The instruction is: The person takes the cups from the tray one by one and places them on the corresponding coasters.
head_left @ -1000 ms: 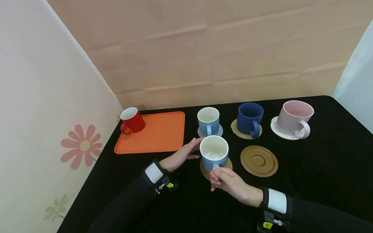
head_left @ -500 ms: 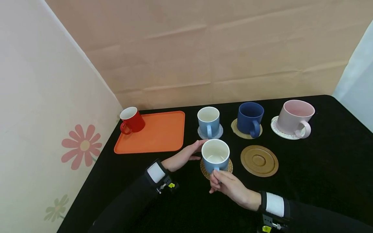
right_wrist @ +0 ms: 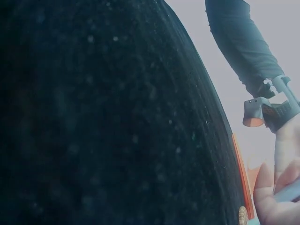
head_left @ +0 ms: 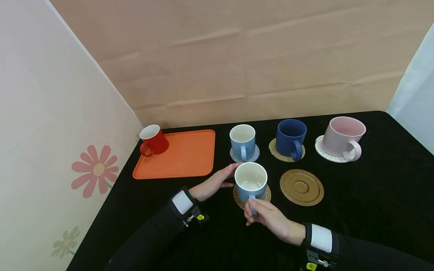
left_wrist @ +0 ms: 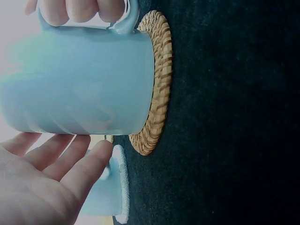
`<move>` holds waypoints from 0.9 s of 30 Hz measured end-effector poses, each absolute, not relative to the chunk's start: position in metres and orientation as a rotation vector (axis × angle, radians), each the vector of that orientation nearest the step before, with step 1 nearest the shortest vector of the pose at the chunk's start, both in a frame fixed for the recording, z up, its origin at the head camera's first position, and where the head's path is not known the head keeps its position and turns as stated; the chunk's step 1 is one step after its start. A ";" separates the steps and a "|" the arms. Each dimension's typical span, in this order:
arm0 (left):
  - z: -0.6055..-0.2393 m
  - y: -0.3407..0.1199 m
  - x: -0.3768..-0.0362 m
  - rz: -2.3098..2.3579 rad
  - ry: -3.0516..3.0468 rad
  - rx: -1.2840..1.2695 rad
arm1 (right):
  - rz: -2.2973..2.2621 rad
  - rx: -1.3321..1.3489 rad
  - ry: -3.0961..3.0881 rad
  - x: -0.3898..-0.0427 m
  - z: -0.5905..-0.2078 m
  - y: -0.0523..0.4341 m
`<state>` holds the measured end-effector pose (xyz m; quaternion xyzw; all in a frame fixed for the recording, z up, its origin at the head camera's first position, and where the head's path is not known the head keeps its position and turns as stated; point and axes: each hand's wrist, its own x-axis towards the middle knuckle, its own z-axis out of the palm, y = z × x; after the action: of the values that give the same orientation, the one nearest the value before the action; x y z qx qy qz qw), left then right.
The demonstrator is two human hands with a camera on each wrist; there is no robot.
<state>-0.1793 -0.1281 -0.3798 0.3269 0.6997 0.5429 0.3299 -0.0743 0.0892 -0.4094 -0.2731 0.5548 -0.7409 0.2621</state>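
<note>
A light blue mug (head_left: 251, 184) with a white inside stands upright on a round woven coaster (left_wrist: 161, 79), its base against the weave in the left wrist view. My right hand (head_left: 272, 220) grips the mug's handle, several fingers passing through the loop. Against the mug's far left side is my left hand (head_left: 217, 181), its fingers extended and the fingertips right at the wall. In the right wrist view only part of the right hand (right_wrist: 279, 201) shows, at the lower right edge.
Behind stand a second light blue mug (head_left: 243, 141), a dark blue mug (head_left: 288, 140) and a pink mug (head_left: 339, 139), each on a coaster. A bare wooden coaster (head_left: 301, 187) lies to the right. On an orange tray (head_left: 190, 154) at left stands a red mug (head_left: 157, 143).
The light blue mug has come down and slightly nearer onto the woven coaster, the left hand following beside it. Over the last half second the right fingers shift slightly and more handle shows.
</note>
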 end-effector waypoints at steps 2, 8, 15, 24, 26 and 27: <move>-0.376 -0.127 -0.176 1.427 1.829 0.838 | -1.969 -0.713 1.548 -0.075 -0.408 0.092; -0.370 -0.128 -0.171 1.443 1.835 0.820 | -1.896 -0.668 1.633 -0.075 -0.405 0.112; -0.377 -0.144 -0.173 1.441 1.838 0.886 | -1.814 -0.688 1.824 -0.076 -0.402 0.138; -0.388 -0.168 -0.179 1.359 1.929 0.840 | -1.618 -0.757 2.192 -0.084 -0.386 0.162; -0.401 -0.177 -0.187 1.327 1.990 0.850 | -1.488 -0.787 2.301 -0.088 -0.380 0.167; -0.400 -0.180 -0.187 1.317 2.016 0.850 | -1.417 -0.834 2.356 -0.092 -0.382 0.172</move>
<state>-0.1875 -0.1802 -0.4001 0.3187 0.7555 0.4936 0.2899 -0.0918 0.1716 -0.3815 -0.2878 0.8127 -0.4887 0.1336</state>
